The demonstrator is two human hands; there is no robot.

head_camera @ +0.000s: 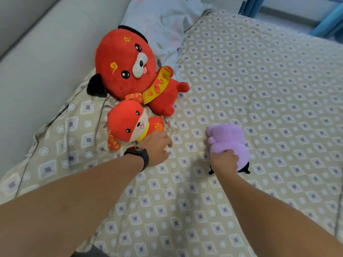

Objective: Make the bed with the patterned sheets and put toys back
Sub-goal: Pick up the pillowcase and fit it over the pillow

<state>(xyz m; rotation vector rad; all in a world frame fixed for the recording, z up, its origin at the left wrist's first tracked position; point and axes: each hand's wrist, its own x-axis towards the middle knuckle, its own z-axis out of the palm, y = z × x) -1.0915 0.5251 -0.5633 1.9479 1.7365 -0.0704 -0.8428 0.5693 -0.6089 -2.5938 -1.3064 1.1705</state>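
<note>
Gripping the fuzzy purple plush [230,140] at its near end, your right hand [225,160] curls round it; long axis runs away from you on the diamond-patterned sheet [259,80]. Left hand [156,147], fingers relaxed, touches the small red plush dog [130,123].

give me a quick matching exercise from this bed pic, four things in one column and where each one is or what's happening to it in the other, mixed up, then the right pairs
Things:
1. big red plush dog
2. small red plush dog
3. purple plush toy
4. floral pillow

Places or states:
A. gripped by the right hand
B. at the head of the bed, behind the toys
C. right next to the left hand, the one with the black wristband
D. lying nearest the pillow, wearing a yellow banner

Pairs: 1-D, 2-C, 3-A, 4-B
</note>
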